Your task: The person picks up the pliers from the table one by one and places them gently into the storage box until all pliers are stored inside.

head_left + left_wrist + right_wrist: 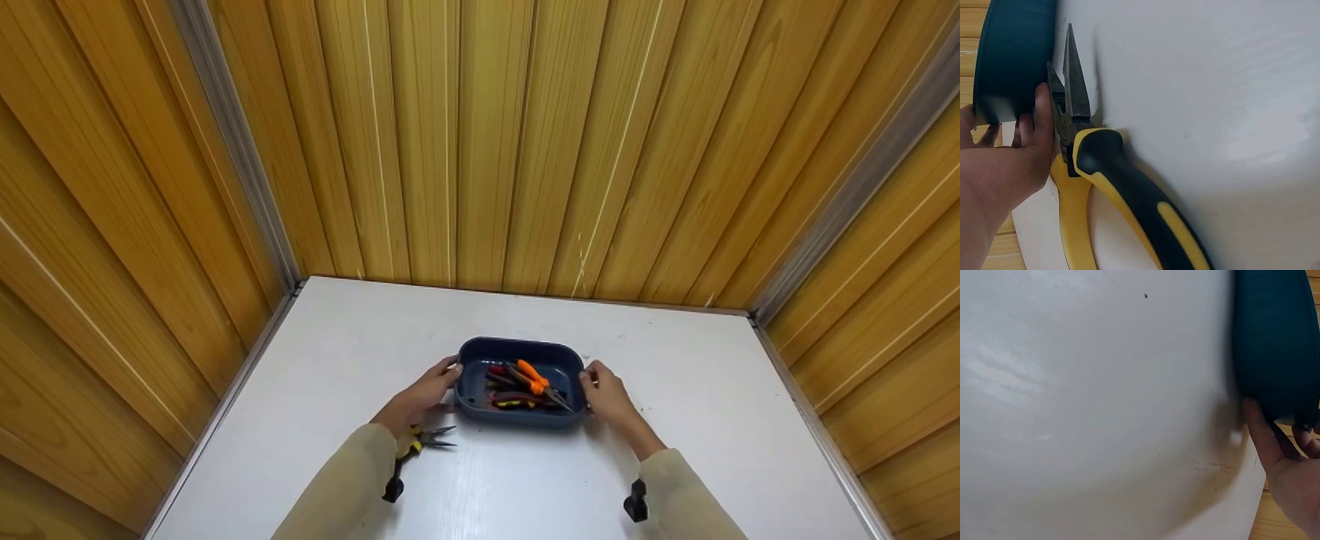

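A dark blue rectangular tray (517,420) is held at its two ends. My left hand (420,396) grips the left end, thumb at the rim. At the opposite end my right hand (611,399) grips the wall, its fingers (1261,433) against the outside in the right wrist view. Inside the tray lie orange-handled pliers (534,379) on top of several other hand tools with dark, red and yellow handles. Long-nose pliers (1129,174) with yellow and black handles lie on the table beside my left wrist, jaws spread, partly hidden by the arm in the head view.
The white tabletop (360,322) stretches around the tray. Wood-patterned panels (495,150) rise at the back and both sides, with grey metal posts (247,150) at the corners. Small dark specks mark the tabletop near the right hand.
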`<state>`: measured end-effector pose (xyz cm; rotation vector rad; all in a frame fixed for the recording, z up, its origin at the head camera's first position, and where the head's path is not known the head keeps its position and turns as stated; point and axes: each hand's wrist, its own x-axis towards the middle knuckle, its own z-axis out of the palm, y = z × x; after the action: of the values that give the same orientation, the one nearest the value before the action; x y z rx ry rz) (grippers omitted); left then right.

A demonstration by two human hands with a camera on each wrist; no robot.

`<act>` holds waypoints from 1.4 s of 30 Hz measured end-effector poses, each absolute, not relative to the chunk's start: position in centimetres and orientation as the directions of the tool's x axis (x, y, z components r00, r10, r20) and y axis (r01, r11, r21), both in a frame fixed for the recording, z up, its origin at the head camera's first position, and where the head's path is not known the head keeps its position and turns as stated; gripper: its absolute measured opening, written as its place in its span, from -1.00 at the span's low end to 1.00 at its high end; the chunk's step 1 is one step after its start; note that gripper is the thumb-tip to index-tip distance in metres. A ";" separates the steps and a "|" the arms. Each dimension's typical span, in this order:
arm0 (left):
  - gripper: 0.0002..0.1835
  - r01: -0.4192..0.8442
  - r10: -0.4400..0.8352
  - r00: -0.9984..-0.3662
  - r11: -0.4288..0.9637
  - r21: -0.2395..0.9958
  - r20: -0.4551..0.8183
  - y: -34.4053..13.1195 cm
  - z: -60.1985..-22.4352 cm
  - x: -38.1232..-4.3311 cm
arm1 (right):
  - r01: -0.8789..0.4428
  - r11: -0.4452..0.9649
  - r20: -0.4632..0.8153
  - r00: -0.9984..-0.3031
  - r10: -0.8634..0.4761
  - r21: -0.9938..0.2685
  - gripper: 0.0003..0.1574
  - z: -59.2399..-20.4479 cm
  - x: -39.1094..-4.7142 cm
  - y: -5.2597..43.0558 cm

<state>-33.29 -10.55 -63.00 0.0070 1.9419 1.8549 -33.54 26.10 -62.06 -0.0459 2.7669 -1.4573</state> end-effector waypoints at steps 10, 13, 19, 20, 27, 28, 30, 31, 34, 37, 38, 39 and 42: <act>-0.36 -0.309 0.300 -0.897 0.095 0.946 -0.323 -10.6 -62.7 -33.2 | -0.012 0.514 -0.024 -0.998 -0.064 -0.857 -0.75 -61.9 -33.5 26.2; -0.35 -0.312 0.300 -0.896 0.098 0.945 -0.327 -10.5 -62.7 -33.2 | -0.033 0.549 -0.021 -0.996 -0.090 -0.835 -0.70 -62.0 -33.5 26.2; -0.37 -0.314 0.298 -0.898 0.078 0.946 -0.323 -10.6 -62.8 -33.1 | -0.056 0.559 -0.026 -0.990 -0.138 -0.828 -0.67 -62.0 -33.7 26.3; -0.36 -0.314 0.297 -0.899 0.077 0.946 -0.322 -10.6 -62.8 -33.1 | -0.059 0.558 -0.025 -0.990 -0.142 -0.828 -0.66 -62.0 -33.7 26.3; -0.36 -0.289 0.290 -0.903 0.137 0.947 -0.318 -10.5 -62.8 -33.1 | -0.062 0.560 -0.024 -0.989 -0.143 -0.826 -0.63 -62.1 -33.5 26.6; -0.35 -0.285 0.288 -0.904 0.146 0.947 -0.316 -10.5 -62.8 -33.1 | -0.064 0.561 -0.020 -0.990 -0.143 -0.826 -0.63 -62.1 -33.5 26.6; -0.35 -0.286 0.290 -0.904 0.137 0.949 -0.314 -10.4 -62.8 -33.1 | -0.062 0.557 -0.020 -0.990 -0.140 -0.828 -0.61 -62.1 -33.5 26.7; -0.35 -0.281 0.290 -0.905 0.141 0.949 -0.311 -10.4 -62.8 -33.1 | -0.063 0.555 -0.020 -0.990 -0.142 -0.830 -0.61 -62.1 -33.5 26.7; -0.35 -0.287 0.282 -0.906 0.142 0.947 -0.317 -10.4 -62.9 -33.1 | -0.064 0.551 -0.023 -0.988 -0.149 -0.832 -0.61 -62.2 -33.5 26.7; -0.35 -0.287 0.274 -0.908 0.148 0.947 -0.318 -10.4 -63.0 -33.0 | -0.060 0.545 -0.030 -0.988 -0.155 -0.836 -0.61 -62.2 -33.5 26.7; -0.34 -0.292 0.272 -0.908 0.137 0.946 -0.320 -10.4 -63.1 -33.0 | -0.058 0.542 -0.032 -0.988 -0.154 -0.839 -0.60 -62.2 -33.5 26.7; -0.34 -0.291 0.272 -0.908 0.134 0.947 -0.318 -10.4 -63.1 -33.0 | -0.054 0.537 -0.035 -0.988 -0.153 -0.842 -0.60 -62.2 -33.5 26.7; -0.34 -0.300 0.281 -0.906 0.105 0.948 -0.318 -10.4 -63.1 -32.9 | -0.041 0.527 -0.045 -0.988 -0.149 -0.849 -0.59 -62.2 -33.4 26.7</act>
<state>-32.92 -10.37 -63.08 -0.0188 1.9694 1.8525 -33.36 26.72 -62.23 -0.1652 2.6453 -1.4666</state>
